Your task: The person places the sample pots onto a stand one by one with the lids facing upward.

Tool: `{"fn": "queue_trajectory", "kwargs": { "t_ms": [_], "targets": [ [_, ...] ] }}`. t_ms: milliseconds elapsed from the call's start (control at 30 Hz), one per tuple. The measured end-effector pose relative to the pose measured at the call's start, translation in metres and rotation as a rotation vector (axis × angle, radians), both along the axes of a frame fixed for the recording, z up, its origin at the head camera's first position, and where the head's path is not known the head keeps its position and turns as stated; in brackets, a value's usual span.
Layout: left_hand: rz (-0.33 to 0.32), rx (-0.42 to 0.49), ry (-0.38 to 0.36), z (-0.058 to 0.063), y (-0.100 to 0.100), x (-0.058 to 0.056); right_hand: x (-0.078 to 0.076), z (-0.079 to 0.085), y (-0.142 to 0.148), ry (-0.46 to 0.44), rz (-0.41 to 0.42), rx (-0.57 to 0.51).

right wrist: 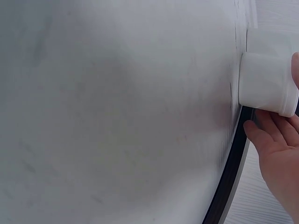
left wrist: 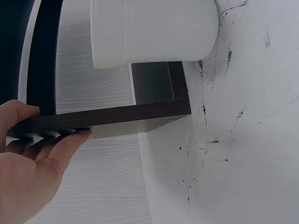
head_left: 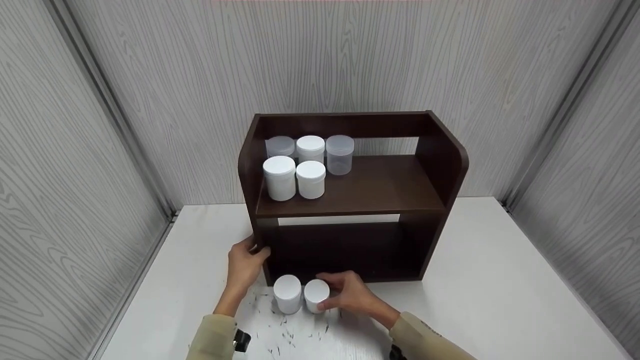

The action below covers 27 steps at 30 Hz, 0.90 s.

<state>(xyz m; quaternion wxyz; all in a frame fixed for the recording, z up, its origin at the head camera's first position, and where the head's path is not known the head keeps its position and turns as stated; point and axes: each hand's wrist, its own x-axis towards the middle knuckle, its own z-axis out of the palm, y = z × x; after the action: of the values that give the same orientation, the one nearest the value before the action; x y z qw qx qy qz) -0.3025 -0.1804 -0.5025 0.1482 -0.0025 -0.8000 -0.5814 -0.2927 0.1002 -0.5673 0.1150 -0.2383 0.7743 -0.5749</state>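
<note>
A dark brown two-tier shelf stands on the white table. My left hand grips the front edge of its left side panel, thumb on one face and fingers on the other. On the table before the shelf, my right hand holds a small white lidded jar between thumb and fingers. In the right wrist view the small jar stands upright with fingers along its side. Just left of it is a slightly larger white jar, which no hand touches.
On the upper tier, two white jars stand in front, with a white jar and two translucent jars behind. Dark scuff marks streak the table. Grey wood-grain walls enclose the back and sides.
</note>
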Motion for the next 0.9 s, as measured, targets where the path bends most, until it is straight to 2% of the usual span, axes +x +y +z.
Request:
{"fn": "queue_trajectory", "kwargs": {
  "t_ms": [333, 633, 900],
  "targets": [
    [0.007, -0.009, 0.002, 0.0, 0.0004, 0.0, 0.0013, 0.0001, 0.0028, 0.009, 0.008, -0.029],
    [-0.008, -0.006, 0.025, -0.0003, 0.0011, 0.0023, 0.0042, 0.0006, 0.0039, -0.019, 0.006, -0.02],
    [0.006, -0.006, 0.021, -0.0001, 0.0006, 0.0016, 0.0055, 0.0006, 0.0043, -0.029, -0.005, -0.033]
  ]
}}
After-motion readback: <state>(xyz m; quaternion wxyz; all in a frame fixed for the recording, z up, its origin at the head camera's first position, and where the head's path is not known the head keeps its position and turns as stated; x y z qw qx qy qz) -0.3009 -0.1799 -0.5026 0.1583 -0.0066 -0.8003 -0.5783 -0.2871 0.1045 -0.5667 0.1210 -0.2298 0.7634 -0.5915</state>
